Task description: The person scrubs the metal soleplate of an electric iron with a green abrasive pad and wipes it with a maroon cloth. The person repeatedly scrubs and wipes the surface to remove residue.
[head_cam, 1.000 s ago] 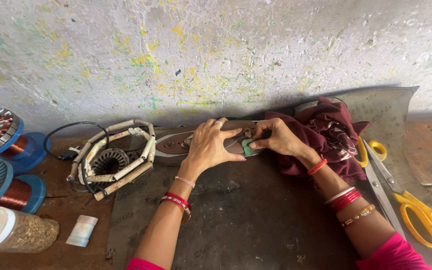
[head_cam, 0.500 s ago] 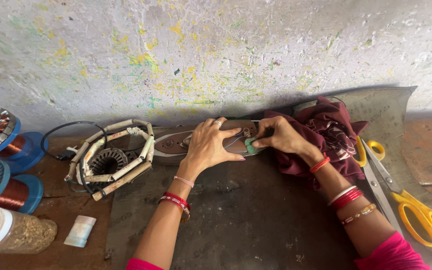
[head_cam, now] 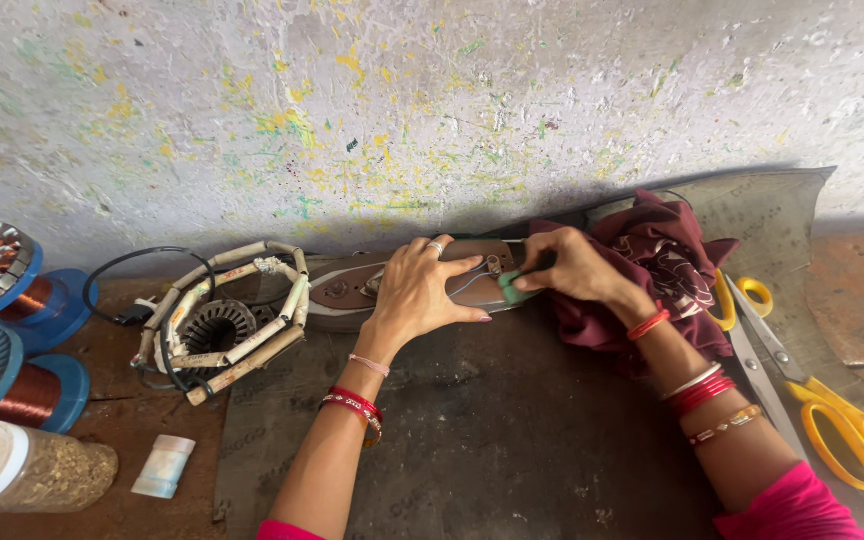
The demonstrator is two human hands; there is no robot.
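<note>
Centre frame, against the wall: left hand (head_cam: pixel 420 293) flat with fingers spread on a long winding former (head_cam: pixel 352 287), right hand (head_cam: pixel 564 266) pinching a small green piece (head_cam: pixel 508 287) beside thin wire (head_cam: pixel 474 280), which could probably slip or kink if grip loosens.

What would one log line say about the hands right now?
left hand: pressing flat former | right hand: pinching green piece | scissors: idle

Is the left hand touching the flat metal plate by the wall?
Touching. The head view shows the left hand lying palm-down on the flat metal plate, fingers spread over its top, with no gap showing. The right hand pinches a small green piece beside it.
</note>
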